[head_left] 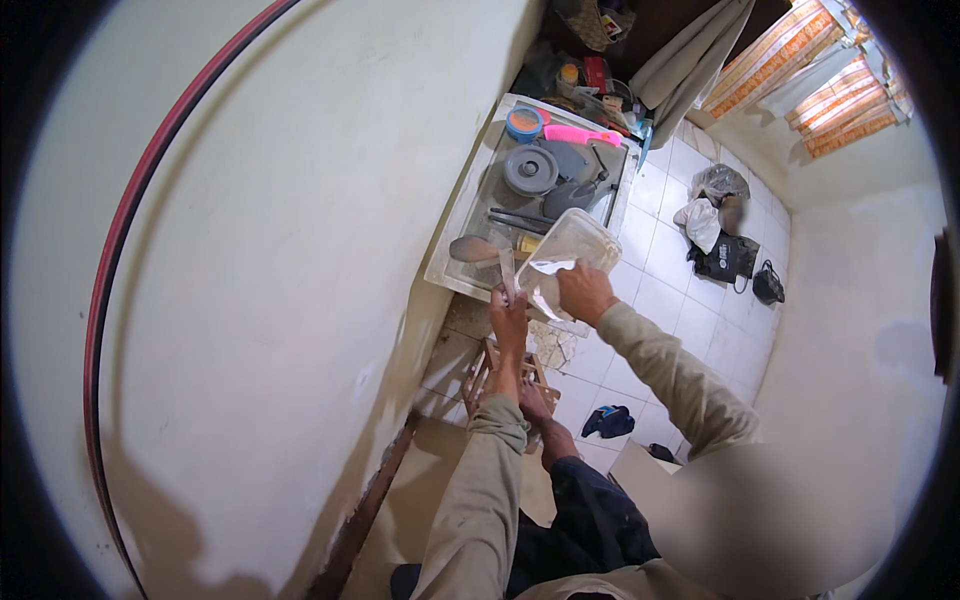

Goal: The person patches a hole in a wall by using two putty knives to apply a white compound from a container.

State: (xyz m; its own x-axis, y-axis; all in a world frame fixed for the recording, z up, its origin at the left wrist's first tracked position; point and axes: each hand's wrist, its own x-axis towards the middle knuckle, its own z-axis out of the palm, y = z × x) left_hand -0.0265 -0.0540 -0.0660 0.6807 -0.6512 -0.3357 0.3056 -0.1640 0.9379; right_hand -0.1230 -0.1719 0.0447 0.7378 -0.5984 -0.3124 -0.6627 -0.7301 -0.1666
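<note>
My left hand (508, 303) is closed around a narrow translucent plastic strip (507, 268) that stands up from its fingers. To its right, a clear plastic container (580, 233) is tilted over the near end of the table. My right hand (584, 290) is closed on the container's near right side, its fingertips partly hidden against the shiny plastic. Bright white patches show on the container between both hands, and I cannot tell whether they are glare. Just beyond my left hand lies a wooden spoon (473, 249).
The white-edged table (462, 279) bears a grey lidded pot (530, 170), a pink-handled item (580, 135), a blue-rimmed jar (523, 124) and dark utensils (520, 219). A wooden stool (481, 375) stands below. Bags (722, 256) and dark cloth (608, 421) lie on the tiled floor.
</note>
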